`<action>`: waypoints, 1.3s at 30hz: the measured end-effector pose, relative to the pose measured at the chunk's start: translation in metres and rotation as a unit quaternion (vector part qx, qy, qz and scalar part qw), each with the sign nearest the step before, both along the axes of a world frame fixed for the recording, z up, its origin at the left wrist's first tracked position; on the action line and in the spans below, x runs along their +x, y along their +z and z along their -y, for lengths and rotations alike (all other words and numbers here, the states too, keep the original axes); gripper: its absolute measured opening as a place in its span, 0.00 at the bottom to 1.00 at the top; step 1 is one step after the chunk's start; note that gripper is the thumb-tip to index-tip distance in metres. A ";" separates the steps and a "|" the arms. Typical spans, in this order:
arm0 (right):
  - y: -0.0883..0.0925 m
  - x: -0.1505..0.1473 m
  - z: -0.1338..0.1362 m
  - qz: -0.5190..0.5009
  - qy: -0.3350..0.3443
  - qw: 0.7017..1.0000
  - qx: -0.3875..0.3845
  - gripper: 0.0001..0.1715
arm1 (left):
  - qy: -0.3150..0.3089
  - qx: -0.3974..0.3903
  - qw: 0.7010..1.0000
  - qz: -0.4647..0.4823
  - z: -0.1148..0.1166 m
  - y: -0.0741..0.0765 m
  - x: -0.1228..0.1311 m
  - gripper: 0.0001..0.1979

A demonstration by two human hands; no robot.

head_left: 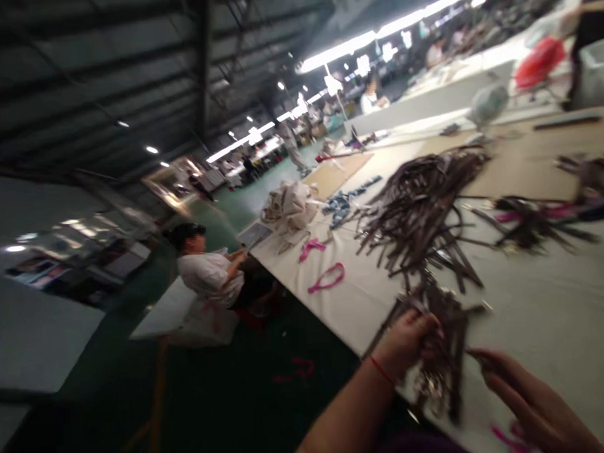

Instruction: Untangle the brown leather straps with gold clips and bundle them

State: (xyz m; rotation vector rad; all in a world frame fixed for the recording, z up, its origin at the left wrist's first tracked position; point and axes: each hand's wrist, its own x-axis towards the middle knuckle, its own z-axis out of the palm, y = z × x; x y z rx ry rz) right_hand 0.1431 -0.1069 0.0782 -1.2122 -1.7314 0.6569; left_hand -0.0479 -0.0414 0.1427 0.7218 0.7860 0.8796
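My left hand (412,338), with a red string at the wrist, is over a bundle of dark brown straps (456,373) at the table's near edge. Its fingers are curled closed on a brown strap (416,304); blur hides the exact grip. Shiny metal fittings (432,388) hang among the straps below it. To the right, my right hand (534,396) has its fingers stretched toward the bundle, apart from the left hand. Nothing can be made out in it. A pink strip (511,438) lies partly behind its lower side.
A large heap of brown straps (421,201) lies further back on the pale table (535,296). Beyond the left edge are a pink loop (327,277), beige cloth (291,207) and patterned blue pieces (344,204). A seated person (208,270) is beside the table.
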 end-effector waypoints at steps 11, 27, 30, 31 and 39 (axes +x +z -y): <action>0.052 -0.008 -0.002 -0.002 0.019 0.994 -0.106 0.18 | -0.078 -0.012 0.996 0.044 -0.015 -0.007 -0.005 0.19; 0.059 -0.009 -0.011 0.097 0.072 0.988 -0.100 0.13 | -0.114 -0.002 0.993 0.033 -0.009 -0.005 0.006 0.18; 0.056 -0.007 -0.010 0.094 0.049 0.991 -0.084 0.15 | -0.108 -0.009 0.994 0.030 -0.010 -0.006 0.006 0.18; 0.055 -0.007 -0.010 0.081 0.039 0.992 -0.084 0.15 | -0.106 -0.014 0.994 0.033 -0.010 -0.007 0.007 0.18; 0.053 -0.004 -0.008 0.018 0.064 0.989 -0.132 0.13 | -0.105 -0.025 0.993 0.044 -0.010 -0.008 0.009 0.18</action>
